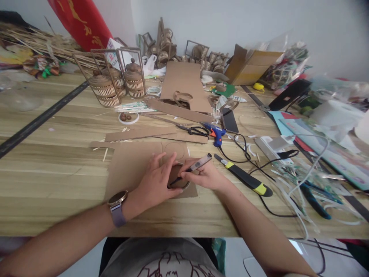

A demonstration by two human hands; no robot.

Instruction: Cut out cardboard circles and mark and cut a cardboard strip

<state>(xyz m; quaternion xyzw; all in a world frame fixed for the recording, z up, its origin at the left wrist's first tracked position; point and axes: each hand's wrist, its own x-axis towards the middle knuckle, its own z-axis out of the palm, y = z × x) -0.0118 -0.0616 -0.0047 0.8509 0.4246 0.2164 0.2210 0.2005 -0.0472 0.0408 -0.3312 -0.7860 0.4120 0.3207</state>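
Note:
A flat sheet of brown cardboard (127, 165) lies on the table in front of me, with a circle outline drawn near its top right. On the sheet sits a round ring (186, 186). My left hand (157, 177) lies over the ring's left side, fingers spread, the thumb along its near edge. In my right hand (204, 175) a pen (200, 163) is gripped, its tip pointing down and left inside the ring. Whether the tip touches the cardboard is hard to tell.
To the right lie a utility knife (245, 179), a blue glue gun (216, 134) with a cord, scissors (198, 131) and a power strip (271, 150). Cardboard strips (155, 134) lie beyond the sheet. Bamboo lanterns (105, 90) stand at the back left.

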